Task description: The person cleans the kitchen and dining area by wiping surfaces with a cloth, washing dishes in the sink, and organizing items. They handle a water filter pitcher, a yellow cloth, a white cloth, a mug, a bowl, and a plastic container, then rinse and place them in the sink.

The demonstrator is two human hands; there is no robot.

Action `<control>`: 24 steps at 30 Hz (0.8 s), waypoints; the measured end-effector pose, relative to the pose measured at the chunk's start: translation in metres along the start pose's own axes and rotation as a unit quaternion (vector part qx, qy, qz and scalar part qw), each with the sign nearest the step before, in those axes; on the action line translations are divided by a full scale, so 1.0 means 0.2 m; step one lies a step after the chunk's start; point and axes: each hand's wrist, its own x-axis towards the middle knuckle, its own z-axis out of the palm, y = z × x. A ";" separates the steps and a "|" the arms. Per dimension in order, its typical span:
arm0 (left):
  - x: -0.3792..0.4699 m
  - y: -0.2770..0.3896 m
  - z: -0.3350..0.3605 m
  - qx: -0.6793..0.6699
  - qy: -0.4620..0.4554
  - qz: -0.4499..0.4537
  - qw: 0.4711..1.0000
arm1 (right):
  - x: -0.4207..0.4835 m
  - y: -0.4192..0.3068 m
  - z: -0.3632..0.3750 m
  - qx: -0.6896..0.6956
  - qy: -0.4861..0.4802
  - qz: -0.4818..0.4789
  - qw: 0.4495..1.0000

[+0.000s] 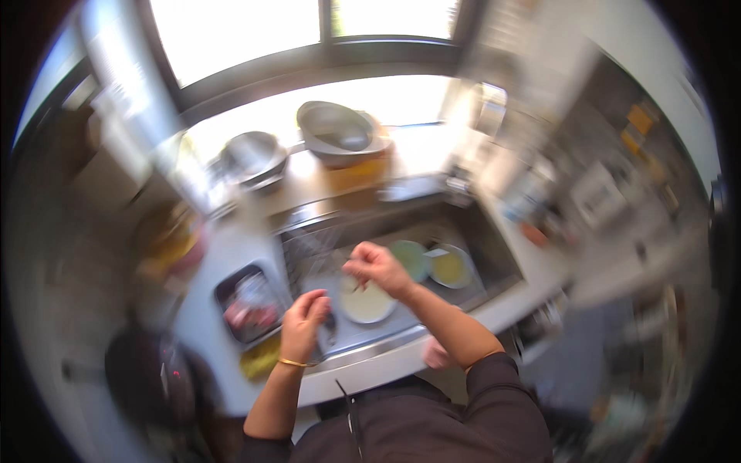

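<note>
My right hand (379, 271) is over the metal sink (498, 263), its fingers drawn together above a white plate (367, 307). Blur hides whether anything is pinched in them. My left hand (302, 324), with a yellow bangle at the wrist, hovers at the sink's left edge with its fingers curled. A small dark object (330, 329) shows beside it, but I cannot tell if it is held. Further right in the sink are a pale green dish (408, 259) and a dish with a yellowish middle (450, 268).
Left of the sink sits a dark tray (222, 295) with pink, meat-like pieces (252, 315) and clear plastic. A yellow-green cloth or sponge (260, 360) lies below it. Metal bowls (255, 155) (338, 130) stand behind the sink by the window. The faucet (458, 184) is at the back right.
</note>
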 end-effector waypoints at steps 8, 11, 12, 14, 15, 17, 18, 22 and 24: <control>0.00 -0.10 0.91 -0.322 -0.397 -0.118 0.851 | -1.32 -0.17 -0.13 -0.051 0.236 -0.108 0.964; -0.16 -0.12 1.18 -0.174 -0.421 -0.100 0.884 | -1.83 -0.24 -0.19 -0.230 0.484 -0.042 0.844; -0.20 -0.12 1.25 -0.021 -0.474 -0.042 0.879 | -1.99 -0.26 -0.17 -0.276 0.511 -0.092 0.809; -0.35 -0.18 1.46 0.280 -0.538 0.258 0.752 | -2.24 -0.30 -0.14 -0.460 0.536 -0.171 0.687; -0.45 -0.21 1.54 0.369 -0.589 0.304 0.652 | -2.36 -0.32 -0.14 -0.611 0.500 -0.153 0.595; -0.66 -0.31 1.76 0.439 -0.623 0.413 0.498 | -2.59 -0.31 -0.14 -0.761 0.363 -0.038 0.536; -0.78 -0.37 1.88 0.488 -0.629 0.419 0.436 | -2.70 -0.29 -0.16 -0.757 0.363 -0.032 0.542; -1.21 -0.45 2.32 0.438 -0.677 0.472 0.356 | -3.27 -0.13 -0.23 -0.616 0.325 0.248 0.673; -1.47 -0.46 2.54 0.418 -0.688 0.489 0.336 | -3.58 -0.08 -0.18 -0.600 0.405 0.184 0.665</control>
